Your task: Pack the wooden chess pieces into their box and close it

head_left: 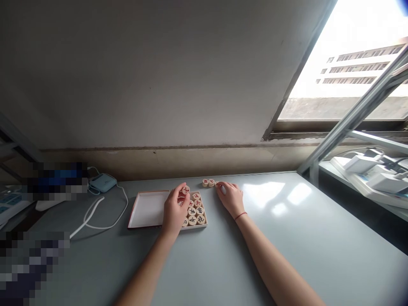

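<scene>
My left hand (174,211) pinches a round Chinese chess piece (186,190) with a red character, raised over the far left part of an open box (207,221). Inside that box lie several more wooden pieces (192,211) in rows, some marked red and some black; my left hand hides part of them. Beyond the box, two pieces (208,182) stand in a row on the table. My right hand (231,197) has its fingers closed on another piece (217,184) at the right end of this row, mostly covered by the fingertips.
An empty box lid (149,209) lies left of the box. A white cable (92,212) and a light blue device (102,183) are farther left on the grey table (255,263). White boxes (366,165) sit on a shelf at right, below the window.
</scene>
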### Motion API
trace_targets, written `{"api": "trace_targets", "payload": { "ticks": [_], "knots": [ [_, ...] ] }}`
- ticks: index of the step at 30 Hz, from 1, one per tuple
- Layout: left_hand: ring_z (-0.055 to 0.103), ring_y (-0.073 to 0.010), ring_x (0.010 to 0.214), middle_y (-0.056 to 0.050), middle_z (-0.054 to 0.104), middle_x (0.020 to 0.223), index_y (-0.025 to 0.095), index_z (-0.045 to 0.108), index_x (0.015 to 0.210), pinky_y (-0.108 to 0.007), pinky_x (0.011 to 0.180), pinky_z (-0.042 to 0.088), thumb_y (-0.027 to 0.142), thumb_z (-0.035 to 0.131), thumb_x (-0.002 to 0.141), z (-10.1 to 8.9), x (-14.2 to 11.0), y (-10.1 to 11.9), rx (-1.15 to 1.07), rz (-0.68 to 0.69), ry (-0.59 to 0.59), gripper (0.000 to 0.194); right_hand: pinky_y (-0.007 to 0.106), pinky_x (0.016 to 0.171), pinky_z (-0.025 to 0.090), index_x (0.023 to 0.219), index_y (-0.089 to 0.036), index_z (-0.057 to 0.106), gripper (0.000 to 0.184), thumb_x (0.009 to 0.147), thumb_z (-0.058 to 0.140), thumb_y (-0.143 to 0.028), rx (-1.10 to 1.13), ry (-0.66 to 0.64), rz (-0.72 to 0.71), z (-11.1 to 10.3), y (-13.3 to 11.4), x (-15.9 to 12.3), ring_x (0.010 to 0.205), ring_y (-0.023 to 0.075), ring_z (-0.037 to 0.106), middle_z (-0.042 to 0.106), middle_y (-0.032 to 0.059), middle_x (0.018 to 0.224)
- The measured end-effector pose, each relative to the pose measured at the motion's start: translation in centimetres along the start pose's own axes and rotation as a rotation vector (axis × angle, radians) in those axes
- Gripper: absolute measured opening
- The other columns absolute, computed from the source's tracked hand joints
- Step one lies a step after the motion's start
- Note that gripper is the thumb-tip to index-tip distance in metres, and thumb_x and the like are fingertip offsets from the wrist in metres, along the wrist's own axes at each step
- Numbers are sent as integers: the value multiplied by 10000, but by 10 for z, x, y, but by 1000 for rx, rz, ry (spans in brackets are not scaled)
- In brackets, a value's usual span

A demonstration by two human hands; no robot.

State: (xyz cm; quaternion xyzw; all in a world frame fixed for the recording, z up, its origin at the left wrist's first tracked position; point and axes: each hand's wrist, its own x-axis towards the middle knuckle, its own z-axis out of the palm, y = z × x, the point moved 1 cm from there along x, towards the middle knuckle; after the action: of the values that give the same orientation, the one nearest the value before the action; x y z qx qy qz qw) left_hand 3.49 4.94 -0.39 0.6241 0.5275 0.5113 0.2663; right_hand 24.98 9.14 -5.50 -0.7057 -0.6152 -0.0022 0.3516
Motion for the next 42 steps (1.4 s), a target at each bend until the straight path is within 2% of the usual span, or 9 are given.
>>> {"api": "trace_targets", "payload": {
  "ticks": [5, 8, 13, 16, 20, 25, 29, 36, 42],
  "knots": [
    [650, -174, 796, -54, 673, 931, 203, 599, 1106, -312, 755, 543, 288, 553, 859, 0, -1, -1, 254, 217, -7, 265, 371, 798, 425, 927, -201, 659, 206, 857, 493, -301, 250, 134, -150, -17, -34, -9, 934, 244, 573, 694, 90, 950],
    [642, -206, 880, -68, 668, 968, 212, 588, 1123, -333, 788, 528, 265, 532, 880, 0, -3, -2, 367, 368, -35, 255, 341, 796, 465, 995, -215, 618, 200, 848, 546, -330, 488, -37, -333, -27, -71, -27, 913, 215, 596, 681, 74, 966],
    [639, -200, 869, -59, 671, 974, 221, 556, 1144, -317, 759, 525, 183, 484, 905, 0, -5, -2, 428, 461, -77, 253, 268, 684, 475, 944, -213, 610, 149, 840, 542, -295, 645, -158, -249, -31, -101, -44, 758, 154, 616, 680, 23, 842],
    [639, -199, 882, -59, 668, 969, 215, 521, 1192, -326, 782, 524, 204, 504, 903, 1, -5, 1, 430, 507, -75, 290, 267, 681, 473, 954, -211, 615, 176, 822, 552, -310, 657, -120, -195, -28, -85, -33, 780, 156, 620, 684, 29, 885],
    [638, -193, 908, -52, 658, 973, 223, 509, 1206, -332, 815, 519, 212, 508, 894, 2, -5, 3, 433, 523, -73, 312, 325, 725, 473, 966, -206, 621, 230, 798, 529, -333, 455, 65, -21, -20, -34, -6, 843, 205, 616, 690, 64, 968],
    [631, -184, 932, -48, 654, 1002, 228, 524, 1165, -323, 817, 518, 155, 467, 885, -1, -5, 2, 428, 498, -61, 295, 363, 785, 460, 913, -216, 648, 213, 778, 512, -308, 175, 29, 27, -7, 12, 11, 878, 243, 599, 712, 62, 907],
    [632, -183, 922, -46, 655, 993, 226, 540, 1137, -319, 813, 517, 149, 457, 882, -1, -4, 1, 426, 482, -54, 279, 324, 761, 453, 939, -261, 650, 199, 796, 520, -310, 115, -50, 5, 2, 15, 10, 881, 222, 600, 716, 23, 901],
    [628, -181, 911, -45, 659, 986, 219, 562, 1111, -309, 811, 502, 147, 450, 878, -1, -4, 0, 434, 436, -73, 269, 316, 729, 433, 961, -270, 655, 195, 824, 519, -291, 23, -41, -49, 7, 14, 10, 831, 209, 600, 717, 12, 884],
    [633, -187, 841, -44, 690, 906, 218, 644, 981, -318, 791, 457, 179, 470, 865, -1, -1, -2, 540, 343, -70, 212, 354, 761, 444, 934, -208, 661, 218, 838, 496, -314, 95, 129, -128, -2, -2, 4, 879, 234, 586, 686, 88, 959]
  ]
}}
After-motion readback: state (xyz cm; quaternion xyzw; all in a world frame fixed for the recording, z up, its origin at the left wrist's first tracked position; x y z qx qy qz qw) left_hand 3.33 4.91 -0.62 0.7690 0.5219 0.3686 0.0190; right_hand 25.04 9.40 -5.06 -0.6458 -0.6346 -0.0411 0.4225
